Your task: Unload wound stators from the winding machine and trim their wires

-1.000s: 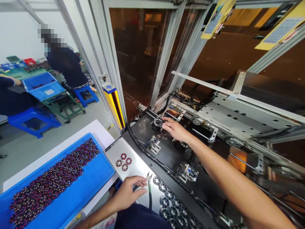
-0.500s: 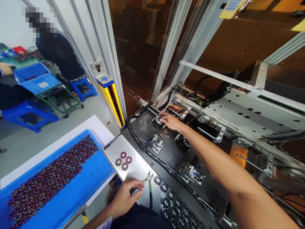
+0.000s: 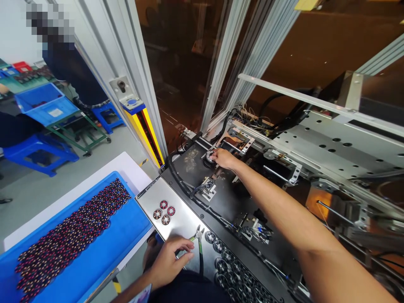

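Note:
My right hand [image 3: 224,159] reaches far over the machine bed, its fingertips closed on a round, ring-shaped metal part [image 3: 208,155] at a station. The fingers partly cover this part. My left hand [image 3: 173,257] hovers low over the metal tray [image 3: 181,229], thumb and fingers apart. Beside it lies a pair of cutting pliers [image 3: 200,240] with green and black handles; one handle passes beneath my left fingers. Several wound motor stators [image 3: 163,205] with red and dark coils sit in a small group on the tray. Several bare ring cores [image 3: 222,266] are lined up at its near end.
A blue tray [image 3: 126,227] full of wound stators is at the left. A yellow light-curtain post [image 3: 147,134] and aluminium frame [image 3: 139,63] rise beyond. Cables [image 3: 179,181] edge the black bed [image 3: 189,168]. A co-worker [image 3: 78,75] is near blue stools [image 3: 41,151].
My right hand has shifted slightly left at the round part, its fingers curling more over it. The left hand stays almost where it was; the view has turned a little.

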Tool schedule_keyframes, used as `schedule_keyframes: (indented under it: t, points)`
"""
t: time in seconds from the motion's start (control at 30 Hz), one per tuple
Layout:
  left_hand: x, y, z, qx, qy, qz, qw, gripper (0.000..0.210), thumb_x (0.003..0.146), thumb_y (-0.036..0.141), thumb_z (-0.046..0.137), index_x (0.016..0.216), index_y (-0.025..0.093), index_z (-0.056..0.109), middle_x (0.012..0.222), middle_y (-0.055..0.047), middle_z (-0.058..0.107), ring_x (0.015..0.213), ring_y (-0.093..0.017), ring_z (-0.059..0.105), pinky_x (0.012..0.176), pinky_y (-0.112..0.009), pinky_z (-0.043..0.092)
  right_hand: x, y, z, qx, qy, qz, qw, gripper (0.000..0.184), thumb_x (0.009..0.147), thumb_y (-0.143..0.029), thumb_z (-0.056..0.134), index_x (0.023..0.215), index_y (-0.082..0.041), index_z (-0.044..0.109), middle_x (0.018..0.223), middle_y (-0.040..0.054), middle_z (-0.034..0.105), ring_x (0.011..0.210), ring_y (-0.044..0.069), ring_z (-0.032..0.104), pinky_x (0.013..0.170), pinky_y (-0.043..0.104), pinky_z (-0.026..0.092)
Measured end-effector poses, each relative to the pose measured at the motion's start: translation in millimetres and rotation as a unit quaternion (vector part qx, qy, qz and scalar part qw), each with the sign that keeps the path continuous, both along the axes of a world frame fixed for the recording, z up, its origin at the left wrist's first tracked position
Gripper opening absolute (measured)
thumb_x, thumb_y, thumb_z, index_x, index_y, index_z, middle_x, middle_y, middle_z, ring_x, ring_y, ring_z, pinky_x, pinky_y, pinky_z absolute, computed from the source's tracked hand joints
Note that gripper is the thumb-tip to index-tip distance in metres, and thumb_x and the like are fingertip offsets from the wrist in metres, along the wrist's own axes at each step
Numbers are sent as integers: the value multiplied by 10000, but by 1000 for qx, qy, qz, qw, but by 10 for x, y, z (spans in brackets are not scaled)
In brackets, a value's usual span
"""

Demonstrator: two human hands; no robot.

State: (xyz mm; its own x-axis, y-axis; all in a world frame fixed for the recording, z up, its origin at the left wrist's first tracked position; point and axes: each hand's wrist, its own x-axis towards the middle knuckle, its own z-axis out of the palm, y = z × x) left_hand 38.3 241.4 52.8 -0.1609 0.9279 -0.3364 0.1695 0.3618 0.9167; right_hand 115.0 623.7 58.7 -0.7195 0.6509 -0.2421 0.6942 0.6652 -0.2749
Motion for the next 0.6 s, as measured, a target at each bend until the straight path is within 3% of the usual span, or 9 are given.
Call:
schedule_keyframes:
  t: [0.2, 0.3, 0.47, 0.6]
  points:
    - [-21, -35, -9, 0, -1, -14, 1000, 154, 805, 271, 680, 925, 199, 745, 936, -73, 761, 884, -216, 686, 835, -310, 532, 210, -236, 184, 104, 44, 33, 993, 310, 950, -325, 586, 1228, -189, 587, 1339, 101, 553, 1181, 254, 561, 989, 492, 479]
    - [-70, -82, -42, -1, 23, -9, 1000, 157, 815, 283, 668, 928, 204, 742, 932, -69, 764, 871, -218, 692, 829, -316, 538, 372, -373, 215, 122, 45, 78, 989, 371, 938, -319, 604, 1281, -186, 562, 1418, 113, 498, 1286, 292, 486, 1054, 543, 412]
    - [-78, -74, -42, 31, 44, -23, 998, 172, 833, 305, 651, 928, 196, 744, 901, -72, 763, 828, -213, 692, 781, -302, 543, 374, -449, 261, 135, 33, 116, 983, 348, 930, -316, 618, 1249, -181, 583, 1384, 104, 534, 1260, 283, 517, 1036, 538, 434]
    - [-3, -39, -29, 66, 56, -81, 993, 195, 828, 321, 667, 964, 207, 749, 946, -78, 754, 878, -220, 679, 833, -309, 518, 329, -596, 520, 159, 63, 88, 981, 378, 917, -237, 614, 1276, -128, 570, 1395, 178, 524, 1298, 328, 484, 1035, 543, 435]
